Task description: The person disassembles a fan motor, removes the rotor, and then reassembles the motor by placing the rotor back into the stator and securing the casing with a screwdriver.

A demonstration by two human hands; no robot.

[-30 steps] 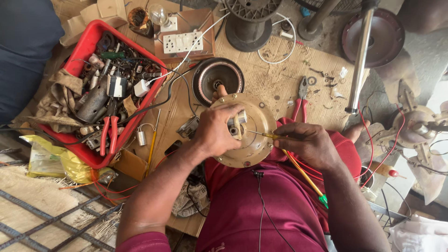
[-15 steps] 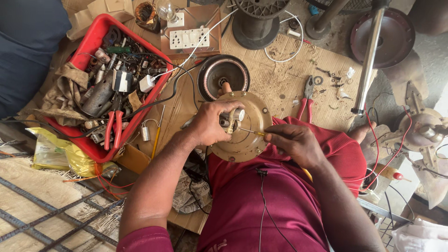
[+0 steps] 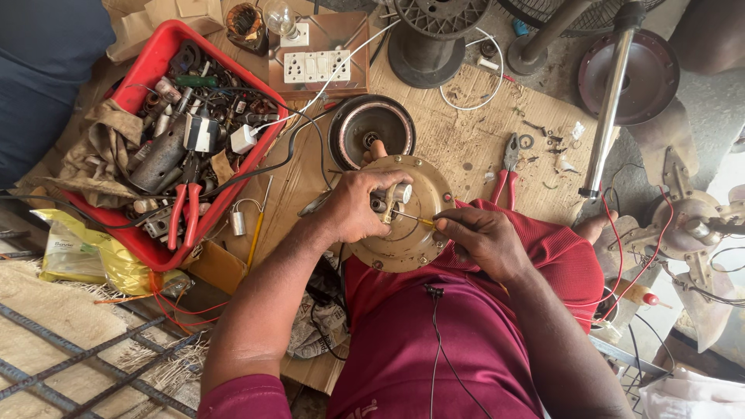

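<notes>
Round brass-coloured fan motor cover [image 3: 407, 221] on my lap. Left hand [image 3: 358, 203] clamps small cylinder [image 3: 397, 196] at hub. Right hand [image 3: 481, 240] pinches thin yellow probe [image 3: 413, 219]. I'd judge: brace cover, keep tip steady, light pressure.

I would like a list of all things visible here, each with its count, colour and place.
round motor cover: one, brass-coloured, on the lap
thin tool: one, yellow, at the cover's centre
motor rotor: one, black, behind the cover
crate: one, red, left, full of parts
pliers: one, red-handled, on cardboard
switch board: one, white, top
metal tube: one, silver, right
left hand: holds the cover's hub
right hand: holds the thin tool
</notes>
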